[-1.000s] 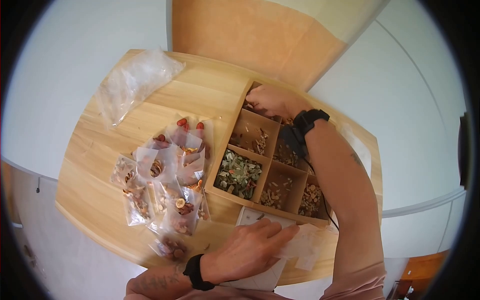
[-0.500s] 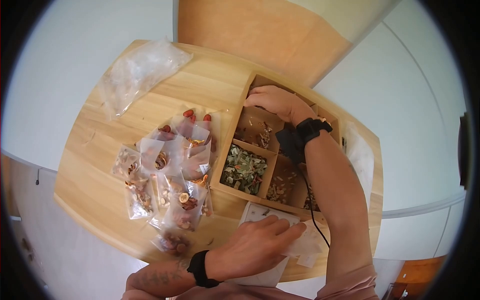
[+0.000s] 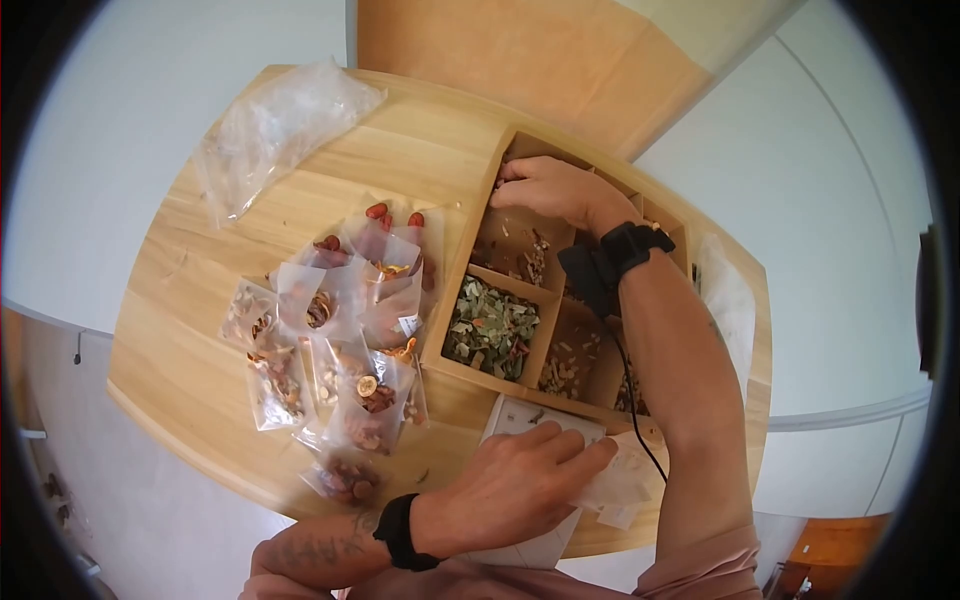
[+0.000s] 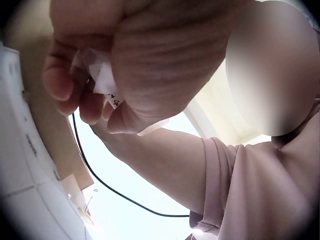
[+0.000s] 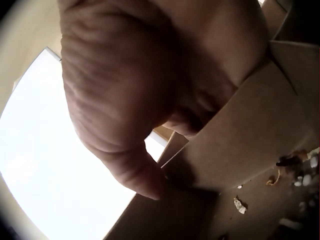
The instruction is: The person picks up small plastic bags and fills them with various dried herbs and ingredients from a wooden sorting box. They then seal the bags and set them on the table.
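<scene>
Fingers curled, my left hand grips a translucent plastic pouch over a white notepad-like sheet or scale. Printed marks show on the pouch between the fingers in the left wrist view. My right hand reaches over the far left corner of a divided cardboard box. Its thumb hangs bare and apart from the fingers in the right wrist view. The other fingers pass over a divider, their tips hidden behind it. Dried leaves fill the near left compartment; dried bits lie in others.
Several filled translucent pouches lie clustered left of the box, some showing red dates. A large crumpled plastic bag lies at the back left. Another plastic bag is right of the box. A black cable trails from the right wrist.
My right hand has lifted a little and drawn slightly nearer, now covering the divider behind the middle left compartment. My left hand keeps its grip on the pouch. The head view has shifted slightly.
</scene>
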